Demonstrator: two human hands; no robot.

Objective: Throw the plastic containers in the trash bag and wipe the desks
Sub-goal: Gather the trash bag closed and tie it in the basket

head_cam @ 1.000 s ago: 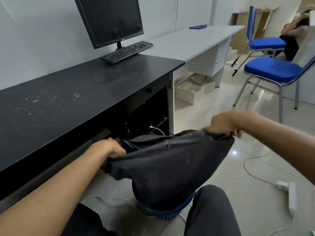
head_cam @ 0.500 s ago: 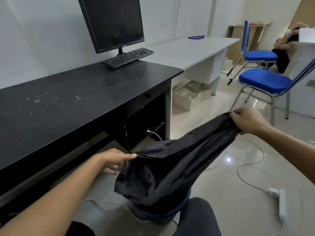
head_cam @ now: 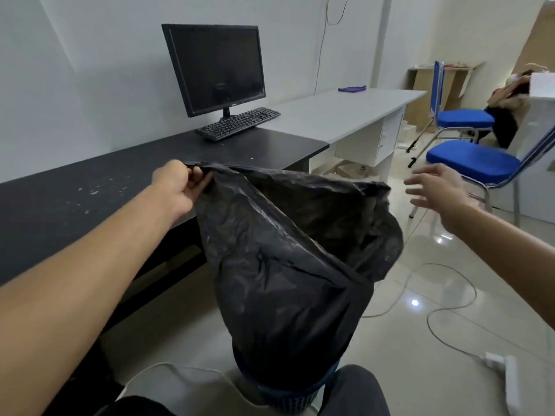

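Note:
A black trash bag (head_cam: pixel 288 280) stands pulled up out of a blue basket (head_cam: pixel 288 397) on the floor between my knees, its mouth gaping open. My left hand (head_cam: pixel 177 187) pinches the bag's rim at the upper left and lifts it. To the right of the bag, my right hand (head_cam: pixel 435 190) hovers with its fingers spread, holding nothing. The black desk (head_cam: pixel 90 190) beside the bag has white specks on its top. A white desk (head_cam: pixel 339 115) adjoins it further back. No plastic containers are in view.
A monitor (head_cam: pixel 214 67) and keyboard (head_cam: pixel 238 123) sit on the black desk. A purple object (head_cam: pixel 351 89) lies on the white desk. Two blue chairs (head_cam: pixel 471 159) stand at the right. Cables and a power strip (head_cam: pixel 507 376) trail across the floor.
My right hand has let go of the bag's rim and opened. My left hand took hold of the rim and raised it, so the bag now stands taller with its mouth open.

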